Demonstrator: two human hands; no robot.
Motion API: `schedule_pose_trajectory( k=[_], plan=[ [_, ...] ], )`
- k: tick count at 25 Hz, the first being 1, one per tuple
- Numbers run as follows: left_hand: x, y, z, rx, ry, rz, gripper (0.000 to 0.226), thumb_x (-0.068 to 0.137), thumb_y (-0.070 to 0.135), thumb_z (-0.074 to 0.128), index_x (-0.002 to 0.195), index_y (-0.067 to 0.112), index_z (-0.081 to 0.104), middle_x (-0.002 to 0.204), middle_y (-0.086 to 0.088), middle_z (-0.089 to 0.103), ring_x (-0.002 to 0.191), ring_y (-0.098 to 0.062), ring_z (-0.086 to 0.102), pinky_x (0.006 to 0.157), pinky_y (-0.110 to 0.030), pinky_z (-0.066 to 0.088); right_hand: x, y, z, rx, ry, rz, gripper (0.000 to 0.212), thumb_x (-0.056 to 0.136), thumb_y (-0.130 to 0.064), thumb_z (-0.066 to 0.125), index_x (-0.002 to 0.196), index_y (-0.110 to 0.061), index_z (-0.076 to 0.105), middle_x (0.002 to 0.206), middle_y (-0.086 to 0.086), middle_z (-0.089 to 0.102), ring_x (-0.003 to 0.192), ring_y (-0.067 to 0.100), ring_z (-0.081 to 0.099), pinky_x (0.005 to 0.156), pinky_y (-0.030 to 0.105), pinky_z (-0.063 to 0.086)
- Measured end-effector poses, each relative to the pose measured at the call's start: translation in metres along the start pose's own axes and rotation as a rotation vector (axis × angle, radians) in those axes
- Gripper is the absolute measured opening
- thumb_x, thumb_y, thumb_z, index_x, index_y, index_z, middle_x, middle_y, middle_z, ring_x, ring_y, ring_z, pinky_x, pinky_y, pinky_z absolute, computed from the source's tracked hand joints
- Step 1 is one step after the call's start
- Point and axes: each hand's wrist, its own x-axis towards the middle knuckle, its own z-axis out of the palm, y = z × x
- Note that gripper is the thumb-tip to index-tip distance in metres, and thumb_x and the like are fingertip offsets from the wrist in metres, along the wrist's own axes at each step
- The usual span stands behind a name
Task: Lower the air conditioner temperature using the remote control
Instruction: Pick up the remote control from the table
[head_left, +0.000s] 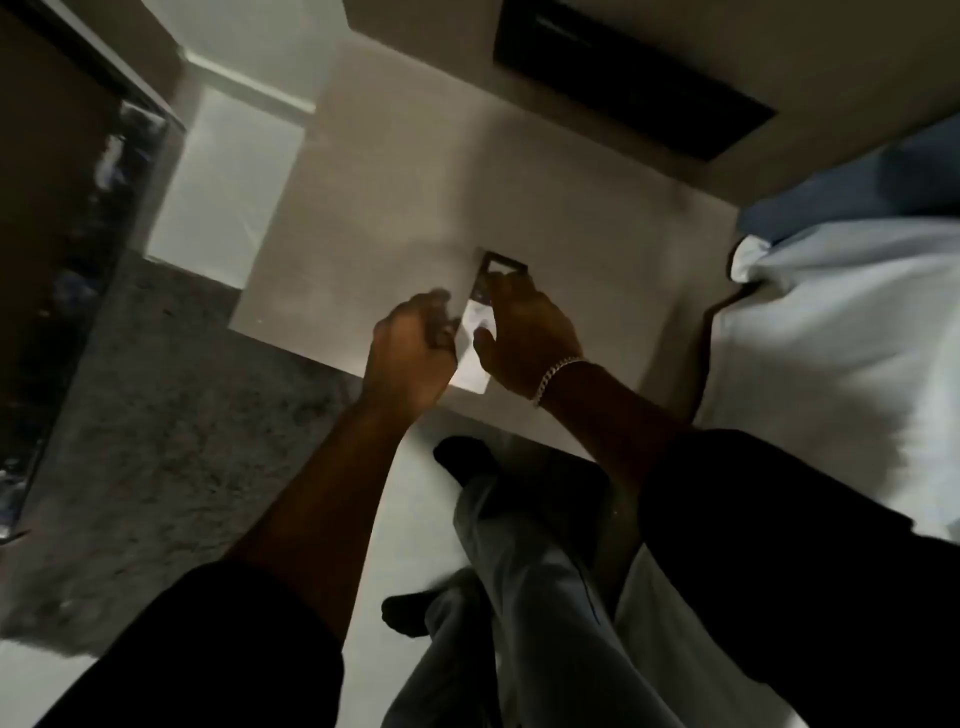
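A slim white remote control with a dark upper end lies lengthwise over the near part of a pale tabletop. My right hand, a bracelet on its wrist, wraps the remote from the right, thumb resting on its white face. My left hand is curled at the remote's left edge, fingers touching its side. The picture is dim and blurred, so the buttons do not show. No air conditioner is in view.
A dark flat rectangular thing lies at the table's far side. White bedding and a blue pillow fill the right. Grey carpet spreads left, beside a dark cabinet. My legs and dark socks stand on pale floor below.
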Motion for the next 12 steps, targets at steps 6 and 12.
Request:
schedule_pose_trajectory(
  k=[6,12],
  plan=[
    [0.022,-0.007,0.045,-0.043,-0.046,-0.178,0.025,0.087,0.015,0.06,0.111,0.007,0.06,0.105,-0.012,0.068,0.1,-0.024,0.064,0.08,-0.024,0.042,0.015,0.006,0.05,0.457,0.188,0.273,0.063,0.085,-0.008,0.059,0.141,-0.015,0.032,0.139,0.017,0.041,0.119,0.033,0.053,0.097,0.048,0.053],
    [0.0,-0.019,-0.009,-0.468,0.026,-0.521,0.023,0.084,0.002,0.059,0.103,0.01,0.07,0.104,-0.013,0.073,0.091,-0.03,0.07,0.083,-0.046,0.058,0.008,-0.035,0.028,0.599,0.154,0.226,0.062,0.086,-0.008,0.061,0.143,-0.008,0.036,0.132,0.021,0.054,0.115,0.034,0.057,0.099,0.051,0.049]
  ],
)
